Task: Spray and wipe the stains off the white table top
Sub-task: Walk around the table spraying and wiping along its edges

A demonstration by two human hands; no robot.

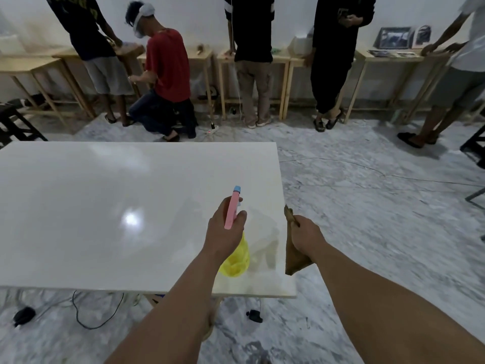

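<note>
— What has the left hand got?

— A spray bottle. The fingers are curled round its neck, with one finger over the front of the pink spray head. The blue nozzle tip sticks out beyond the knuckles, pointing away from the person. The yellow body of the bottle hangs below the hand, on the wrist side, and is held up off the surface.

— And the right hand?

— It is closed tight on a brown cloth. One corner of the cloth pokes up past the fingers, and the rest hangs beneath the palm in a folded point.

— Where is the white table top from the hands?

— It lies directly under the left hand and stretches away to that hand's left and ahead of it. The right hand is just beyond the table's right edge, over the marbled floor, with the cloth hanging beside that edge. Whether the cloth touches the edge, I cannot tell.

— Any stains?

— The surface is glossy, with a bright light reflection to the left of the left hand. A faint shadow falls between the two hands. I cannot make out distinct stains.

— Anything further off?

— Ahead of both hands, past the far edge, several people stand or kneel at a row of wooden tables along the wall.
</note>
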